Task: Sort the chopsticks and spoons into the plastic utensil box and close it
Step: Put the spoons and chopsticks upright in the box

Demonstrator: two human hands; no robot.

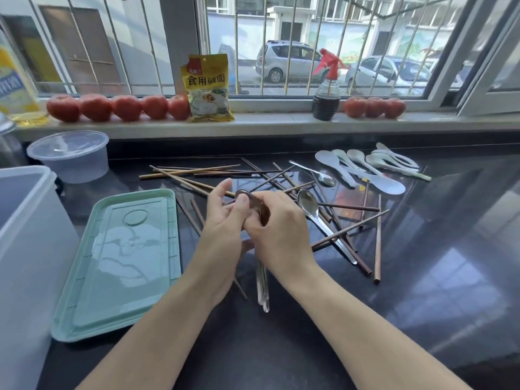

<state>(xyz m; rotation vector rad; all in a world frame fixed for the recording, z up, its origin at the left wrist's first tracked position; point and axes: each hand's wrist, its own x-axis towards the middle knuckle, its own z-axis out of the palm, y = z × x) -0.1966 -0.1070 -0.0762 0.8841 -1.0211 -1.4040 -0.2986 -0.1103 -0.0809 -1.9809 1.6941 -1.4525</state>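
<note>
Both hands are bunching a few long-handled metal spoons (261, 280) mid-desk: left hand (225, 220) cups the bowls, right hand (277, 235) pinches round them. I'd line the handles up parallel before moving them. The mint-green plastic utensil box (121, 263), near left, looks shut, contents hidden. Brown wooden chopsticks (281, 181) and pale plastic spoons (374, 167) lie loose on the dark desk (422, 277).

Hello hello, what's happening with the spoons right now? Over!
Both hands gripping a bunch of metal spoons, handles hanging down. Green box lid lying flat at left. Chopsticks and white spoons unsorted on the counter.
</note>
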